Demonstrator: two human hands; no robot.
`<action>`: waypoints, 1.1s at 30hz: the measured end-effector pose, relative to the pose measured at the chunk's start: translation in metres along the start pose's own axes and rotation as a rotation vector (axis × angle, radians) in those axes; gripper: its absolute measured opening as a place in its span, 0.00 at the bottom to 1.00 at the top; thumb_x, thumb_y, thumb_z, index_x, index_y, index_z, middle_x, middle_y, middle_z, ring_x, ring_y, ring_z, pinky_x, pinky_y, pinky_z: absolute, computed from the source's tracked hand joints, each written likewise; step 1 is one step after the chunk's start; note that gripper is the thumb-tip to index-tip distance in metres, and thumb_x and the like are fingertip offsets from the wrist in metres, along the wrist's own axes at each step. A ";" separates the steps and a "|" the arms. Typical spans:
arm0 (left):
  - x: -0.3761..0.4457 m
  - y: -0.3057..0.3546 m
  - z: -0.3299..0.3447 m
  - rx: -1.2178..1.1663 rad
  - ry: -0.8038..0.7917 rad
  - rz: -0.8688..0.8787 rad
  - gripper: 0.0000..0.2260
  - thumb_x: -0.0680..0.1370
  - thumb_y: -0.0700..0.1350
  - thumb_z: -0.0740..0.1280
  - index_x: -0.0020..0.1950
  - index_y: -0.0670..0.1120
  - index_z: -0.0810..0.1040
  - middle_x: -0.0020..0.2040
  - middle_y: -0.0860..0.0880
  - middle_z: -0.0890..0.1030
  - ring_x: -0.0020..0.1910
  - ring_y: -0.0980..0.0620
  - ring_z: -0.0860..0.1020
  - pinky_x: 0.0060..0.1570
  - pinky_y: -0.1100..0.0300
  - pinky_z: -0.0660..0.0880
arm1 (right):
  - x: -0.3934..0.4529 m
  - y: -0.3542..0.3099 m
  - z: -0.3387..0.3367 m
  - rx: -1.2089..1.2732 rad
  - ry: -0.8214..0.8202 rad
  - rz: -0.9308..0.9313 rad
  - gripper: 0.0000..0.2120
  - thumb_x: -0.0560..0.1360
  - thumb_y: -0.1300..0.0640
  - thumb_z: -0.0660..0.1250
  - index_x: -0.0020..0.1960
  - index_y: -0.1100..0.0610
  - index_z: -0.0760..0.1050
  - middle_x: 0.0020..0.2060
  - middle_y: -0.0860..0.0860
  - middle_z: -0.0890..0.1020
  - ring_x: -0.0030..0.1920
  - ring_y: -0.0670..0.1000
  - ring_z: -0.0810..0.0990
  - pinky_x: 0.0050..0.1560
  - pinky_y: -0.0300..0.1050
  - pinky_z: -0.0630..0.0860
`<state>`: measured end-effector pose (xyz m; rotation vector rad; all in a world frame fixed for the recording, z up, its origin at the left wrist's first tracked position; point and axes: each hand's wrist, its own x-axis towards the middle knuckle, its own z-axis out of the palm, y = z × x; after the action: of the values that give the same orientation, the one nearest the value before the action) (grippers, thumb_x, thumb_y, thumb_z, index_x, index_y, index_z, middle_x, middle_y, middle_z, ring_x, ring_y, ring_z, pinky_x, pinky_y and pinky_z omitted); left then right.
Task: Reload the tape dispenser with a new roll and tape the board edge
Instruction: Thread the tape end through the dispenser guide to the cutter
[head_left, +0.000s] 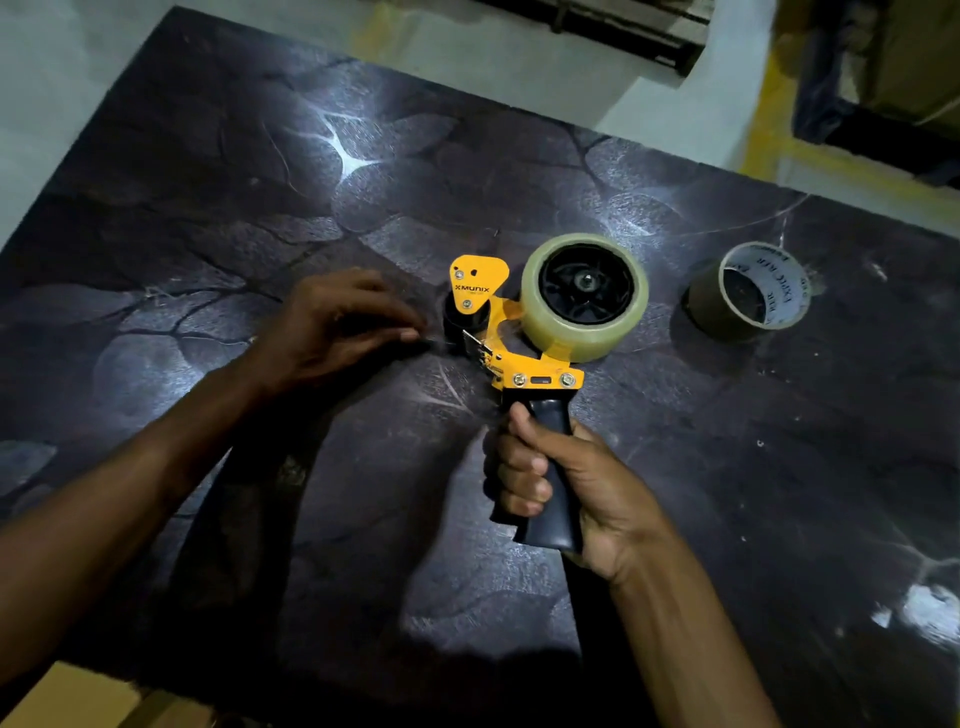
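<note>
A yellow tape dispenser (498, 332) with a black handle lies over the dark patterned board (260, 208). A clear tape roll (618, 332) sits on its black hub. My right hand (571, 483) grips the handle from below. My left hand (332, 327) rests on the board just left of the dispenser's black roller, fingertips pinched together near the blade end; whether a tape end is between them cannot be told. An almost used-up roll (748, 293), a brown core with white printed lining, lies on the board to the right.
The board's far edge (467, 88) borders a pale floor with yellow lines (769, 104). Dark racking stands at the top right. A cardboard box corner (67, 696) shows at the bottom left.
</note>
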<state>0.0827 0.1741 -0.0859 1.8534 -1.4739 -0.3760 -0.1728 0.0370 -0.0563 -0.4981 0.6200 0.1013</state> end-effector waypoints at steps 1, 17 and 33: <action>-0.001 0.000 -0.003 -0.083 -0.015 -0.052 0.06 0.78 0.45 0.76 0.49 0.42 0.89 0.44 0.48 0.86 0.44 0.53 0.83 0.47 0.60 0.77 | 0.000 -0.001 -0.001 0.000 -0.005 0.003 0.12 0.79 0.56 0.70 0.38 0.53 0.72 0.28 0.48 0.65 0.23 0.43 0.66 0.24 0.36 0.65; -0.024 0.052 0.016 0.077 0.173 -0.303 0.24 0.72 0.67 0.75 0.60 0.53 0.88 0.33 0.54 0.85 0.28 0.68 0.77 0.36 0.64 0.76 | 0.002 0.001 -0.003 0.023 0.007 0.043 0.10 0.80 0.56 0.67 0.41 0.56 0.71 0.26 0.48 0.67 0.22 0.44 0.67 0.23 0.38 0.68; -0.018 0.028 0.015 -0.136 0.071 -0.192 0.06 0.76 0.46 0.76 0.50 0.44 0.89 0.45 0.68 0.85 0.43 0.71 0.84 0.46 0.75 0.76 | -0.010 0.005 0.001 -0.094 0.075 0.025 0.11 0.79 0.56 0.70 0.38 0.52 0.73 0.27 0.49 0.66 0.22 0.44 0.65 0.24 0.40 0.63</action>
<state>0.0479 0.1833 -0.0809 1.8834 -1.1974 -0.4849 -0.1816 0.0427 -0.0518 -0.5870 0.6975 0.1361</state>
